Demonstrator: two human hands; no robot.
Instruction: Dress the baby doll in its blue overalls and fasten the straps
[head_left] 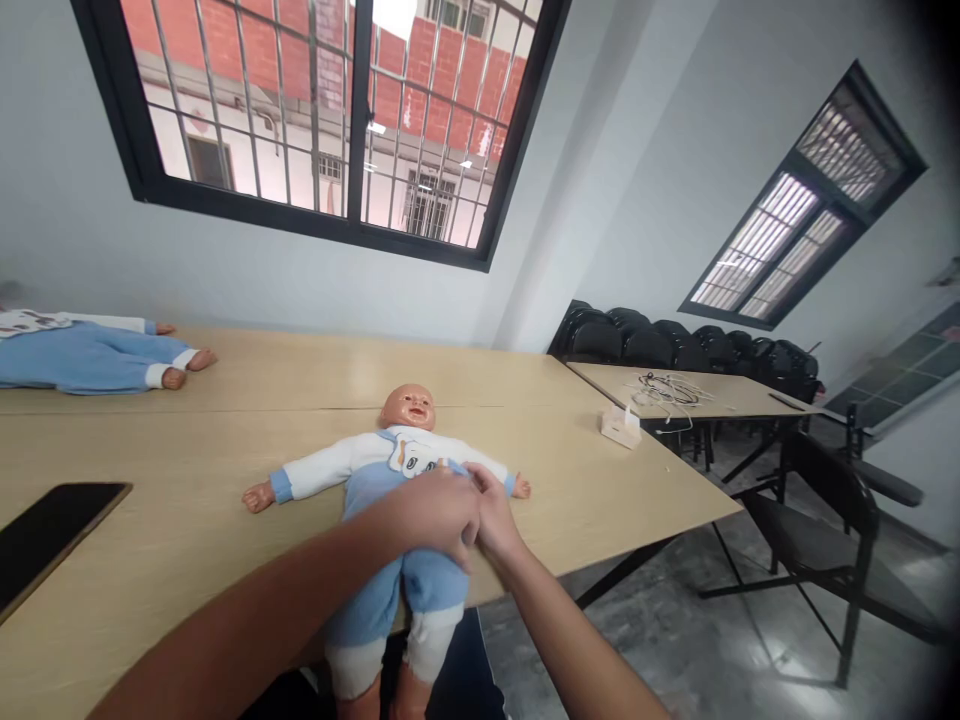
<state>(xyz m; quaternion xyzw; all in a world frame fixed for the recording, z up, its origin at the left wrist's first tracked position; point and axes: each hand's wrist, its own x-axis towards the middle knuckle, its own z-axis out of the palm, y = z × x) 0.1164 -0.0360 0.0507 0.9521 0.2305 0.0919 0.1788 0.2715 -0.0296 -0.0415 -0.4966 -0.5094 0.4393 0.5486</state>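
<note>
A doll (401, 470) lay on its back at the near edge of the desk (225, 560), head away from the person, arms spread, legs hanging over the edge. It wore a white top and blue overalls. Both hands rested on the doll's belly. The left hand (435, 515) lay palm down over the blue cloth, fingers (463, 535) curled together and pressed onto the fabric. The right hand (491, 515) touched the left one, just beside it on the doll's side; its fingers were bent against the cloth near the doll's arm, but whether they pinched the fabric could not be told.

Left of the doll, a dark phone (49, 535) lay flat on the desk. Far left of the doll and further back, a second doll (97, 355) in blue lay on its back. Right of the doll, near the desk's far corner, stood a small box (621, 426). Beyond it, a second desk (720, 395) carried cables (667, 390), with black chairs (675, 345) behind.
</note>
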